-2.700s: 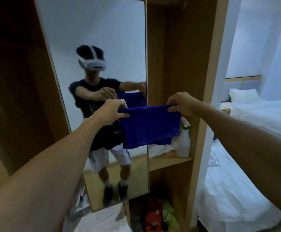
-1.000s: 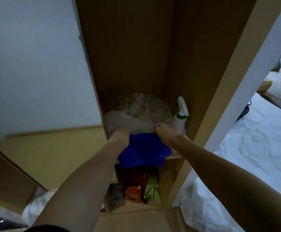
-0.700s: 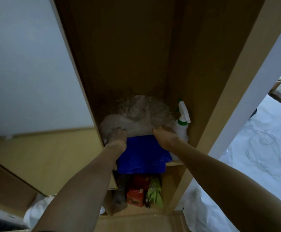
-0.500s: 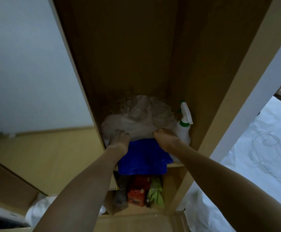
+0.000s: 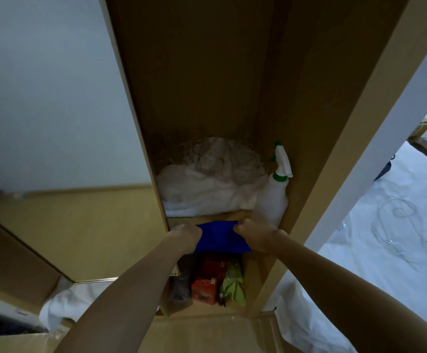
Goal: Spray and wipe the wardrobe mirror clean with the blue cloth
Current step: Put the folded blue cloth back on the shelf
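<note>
Your left hand [image 5: 185, 236] and right hand [image 5: 254, 236] each grip a side of the folded blue cloth [image 5: 220, 238] at frame centre (over the wooden shelf [image 5: 207, 217] edge). Lower it flat, clear of the white spray bottle [image 5: 273, 200].

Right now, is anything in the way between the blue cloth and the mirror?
Nothing visible blocks it. Both the left hand and the right hand grip the blue cloth at the shelf's front edge, and the mirror sits just left of the shelf with open space between.
</note>
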`<state>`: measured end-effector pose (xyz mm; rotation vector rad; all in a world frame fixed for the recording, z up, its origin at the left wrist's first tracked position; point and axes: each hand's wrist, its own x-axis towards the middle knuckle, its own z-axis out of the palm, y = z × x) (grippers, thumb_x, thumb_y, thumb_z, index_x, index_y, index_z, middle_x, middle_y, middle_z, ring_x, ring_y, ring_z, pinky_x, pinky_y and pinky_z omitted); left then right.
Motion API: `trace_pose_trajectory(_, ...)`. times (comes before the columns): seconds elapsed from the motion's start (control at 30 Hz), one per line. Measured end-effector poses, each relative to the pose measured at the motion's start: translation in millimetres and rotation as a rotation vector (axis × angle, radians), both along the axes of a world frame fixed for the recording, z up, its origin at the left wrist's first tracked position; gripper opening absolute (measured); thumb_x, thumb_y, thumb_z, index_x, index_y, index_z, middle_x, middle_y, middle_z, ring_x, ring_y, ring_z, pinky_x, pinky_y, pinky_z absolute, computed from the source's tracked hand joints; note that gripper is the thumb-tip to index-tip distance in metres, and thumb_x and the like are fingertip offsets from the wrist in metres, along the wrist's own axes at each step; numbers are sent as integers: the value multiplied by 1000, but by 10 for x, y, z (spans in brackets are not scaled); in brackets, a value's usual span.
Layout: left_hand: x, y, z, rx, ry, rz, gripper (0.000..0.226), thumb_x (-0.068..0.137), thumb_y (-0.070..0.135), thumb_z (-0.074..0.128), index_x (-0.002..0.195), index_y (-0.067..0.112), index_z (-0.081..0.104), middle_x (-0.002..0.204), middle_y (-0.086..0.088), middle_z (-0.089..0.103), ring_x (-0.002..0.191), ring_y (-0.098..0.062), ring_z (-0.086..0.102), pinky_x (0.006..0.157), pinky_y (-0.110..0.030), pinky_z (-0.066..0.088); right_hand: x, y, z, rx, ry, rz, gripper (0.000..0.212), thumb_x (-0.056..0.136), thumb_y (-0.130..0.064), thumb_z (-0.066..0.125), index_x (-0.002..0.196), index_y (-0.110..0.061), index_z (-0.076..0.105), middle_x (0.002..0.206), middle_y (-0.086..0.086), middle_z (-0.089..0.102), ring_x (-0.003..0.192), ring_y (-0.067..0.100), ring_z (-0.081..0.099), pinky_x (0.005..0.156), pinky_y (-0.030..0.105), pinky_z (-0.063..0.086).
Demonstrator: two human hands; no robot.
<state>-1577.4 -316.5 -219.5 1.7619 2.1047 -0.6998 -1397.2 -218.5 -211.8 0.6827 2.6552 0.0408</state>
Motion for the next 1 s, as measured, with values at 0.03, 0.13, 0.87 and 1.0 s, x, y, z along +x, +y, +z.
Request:
trace_pose_trajectory(0.03,19,-14,1,-55,-10,7,26,95,7,52,120,3,60,115,-12,63,103,-24,63,88,-34,54,20,-27,-45,-20,-3,-7,37,95,-7,54,132,-9,49,127,12,52,108,28,57,78,34,46)
trace_pose_trajectory(0.13,76,13,103,-99,-88,55,27,98,10,46,118,0,60,95,-10,61,94,-24,61,83,-32,51,41,-24,-34,-40,50,0,34,97,-35,55,119,-9,57,115,9,57,98,25,58,81,35,51)
trace_pose_trajectory(0.87,-150,633,-479,361,-162,290,35,100,12,47,134,7,48,136,-13,46,125,-28,44,105,-41,40,-390,258,-335,115,270,-238,34,92,-5,55,126,-6,52,130,18,53,123,32,47,105,37,38)
trace_pose_trajectory(1.0,-121,650,-502,443,-85,331,35,98,16,49,133,12,48,134,-9,48,126,-26,43,103,-38,38,-488,274,-322,189,267,-211,32,80,-6,70,110,-3,61,114,20,60,111,33,55,96,37,44)
